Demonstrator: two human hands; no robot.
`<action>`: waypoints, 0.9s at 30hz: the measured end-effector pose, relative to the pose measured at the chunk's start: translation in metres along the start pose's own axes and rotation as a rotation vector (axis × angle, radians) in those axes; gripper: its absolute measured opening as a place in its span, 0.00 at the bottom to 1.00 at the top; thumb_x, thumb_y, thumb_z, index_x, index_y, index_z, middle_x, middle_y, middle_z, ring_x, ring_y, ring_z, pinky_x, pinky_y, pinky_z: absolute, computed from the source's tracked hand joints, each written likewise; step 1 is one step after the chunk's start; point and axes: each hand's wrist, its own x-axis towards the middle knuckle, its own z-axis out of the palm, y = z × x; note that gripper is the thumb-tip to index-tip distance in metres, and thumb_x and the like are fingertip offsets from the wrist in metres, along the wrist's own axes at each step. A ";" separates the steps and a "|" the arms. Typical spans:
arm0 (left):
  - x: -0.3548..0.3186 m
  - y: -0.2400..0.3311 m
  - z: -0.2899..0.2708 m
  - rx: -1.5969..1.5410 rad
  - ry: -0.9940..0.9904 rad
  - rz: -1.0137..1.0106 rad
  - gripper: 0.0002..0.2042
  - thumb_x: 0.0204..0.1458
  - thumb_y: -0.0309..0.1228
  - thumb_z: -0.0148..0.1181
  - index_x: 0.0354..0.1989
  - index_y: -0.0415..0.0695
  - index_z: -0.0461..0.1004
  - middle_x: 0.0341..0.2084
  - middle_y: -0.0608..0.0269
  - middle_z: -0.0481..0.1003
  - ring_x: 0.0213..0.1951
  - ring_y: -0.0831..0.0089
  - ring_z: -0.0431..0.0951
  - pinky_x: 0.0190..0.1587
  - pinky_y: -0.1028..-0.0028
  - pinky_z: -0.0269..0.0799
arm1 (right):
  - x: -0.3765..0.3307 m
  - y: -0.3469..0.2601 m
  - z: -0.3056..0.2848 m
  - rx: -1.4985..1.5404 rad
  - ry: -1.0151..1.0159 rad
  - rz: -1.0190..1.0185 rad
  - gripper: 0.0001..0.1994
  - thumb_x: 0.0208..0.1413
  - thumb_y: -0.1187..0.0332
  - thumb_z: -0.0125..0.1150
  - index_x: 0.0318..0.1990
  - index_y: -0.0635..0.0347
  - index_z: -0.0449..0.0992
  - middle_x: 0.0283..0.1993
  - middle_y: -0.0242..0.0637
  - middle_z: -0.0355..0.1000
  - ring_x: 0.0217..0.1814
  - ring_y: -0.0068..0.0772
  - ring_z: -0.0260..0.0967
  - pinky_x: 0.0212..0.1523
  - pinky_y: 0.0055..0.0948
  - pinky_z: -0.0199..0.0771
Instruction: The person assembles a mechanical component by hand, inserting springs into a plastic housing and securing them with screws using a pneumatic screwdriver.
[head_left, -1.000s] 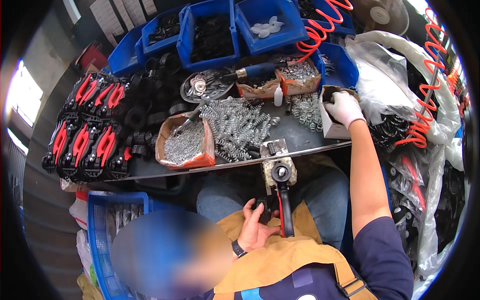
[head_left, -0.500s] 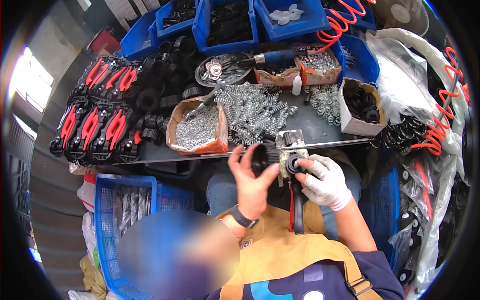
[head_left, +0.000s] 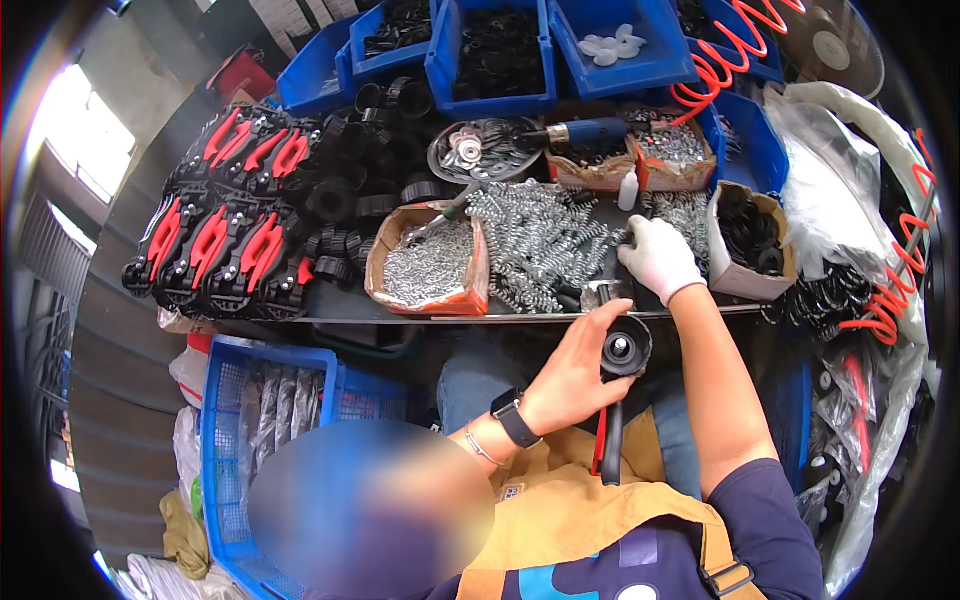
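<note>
A black round cup-shaped part with a pale pin at its centre sits over the bench's front edge. My left hand, bare and wearing a watch, has its thumb and fingers closed around that part. Below it a black handle with a red lever points toward my apron. Over the bench, my right hand in a white glove reaches beside the smaller pile of coil springs. Its fingers are curled together, and whatever is between them is hidden.
A larger heap of springs lies beside an open box of small metal parts. Black-and-red clamp-like assemblies fill the left side. Blue bins line the back, a power tool in front. A box of black rings stands right.
My right hand has left the round part and moved up over the bench to the springs. My left hand has shifted right and now holds the cup-shaped part above the handle. The view has shifted slightly.
</note>
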 end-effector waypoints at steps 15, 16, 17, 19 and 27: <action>0.125 -0.004 -0.119 -0.134 0.374 -0.025 0.16 0.53 0.24 0.62 0.50 0.39 0.70 0.44 0.62 0.73 0.46 0.75 0.72 0.51 0.75 0.68 | 0.022 0.014 -0.044 -0.159 0.349 0.190 0.16 0.54 0.60 0.60 0.44 0.61 0.71 0.42 0.52 0.73 0.42 0.53 0.75 0.45 0.46 0.76; 0.143 -0.009 -0.128 -0.121 0.404 -0.039 0.16 0.52 0.25 0.62 0.50 0.38 0.71 0.43 0.62 0.73 0.45 0.75 0.72 0.51 0.75 0.68 | 0.026 0.015 -0.047 -0.153 0.372 0.163 0.16 0.55 0.59 0.60 0.44 0.61 0.72 0.42 0.52 0.73 0.42 0.53 0.75 0.45 0.46 0.76; 0.156 -0.019 -0.139 -0.129 0.443 -0.083 0.16 0.51 0.24 0.62 0.49 0.37 0.72 0.43 0.61 0.73 0.45 0.75 0.72 0.51 0.75 0.68 | 0.033 0.011 -0.040 -0.105 0.343 0.106 0.17 0.54 0.57 0.61 0.43 0.61 0.73 0.43 0.51 0.73 0.41 0.53 0.75 0.44 0.46 0.76; 0.196 -0.036 -0.152 -0.139 0.571 -0.098 0.17 0.49 0.23 0.62 0.49 0.38 0.73 0.44 0.60 0.73 0.44 0.73 0.73 0.51 0.75 0.68 | 0.037 0.007 -0.021 -0.105 0.362 0.053 0.19 0.52 0.51 0.64 0.38 0.60 0.76 0.42 0.49 0.73 0.41 0.53 0.74 0.44 0.46 0.75; 0.316 -0.149 -0.226 0.660 0.548 0.006 0.09 0.46 0.28 0.61 0.34 0.41 0.83 0.34 0.49 0.81 0.39 0.54 0.82 0.46 0.64 0.75 | 0.039 -0.005 -0.006 -0.070 0.455 0.017 0.15 0.45 0.60 0.69 0.36 0.58 0.75 0.39 0.43 0.73 0.45 0.48 0.71 0.47 0.43 0.72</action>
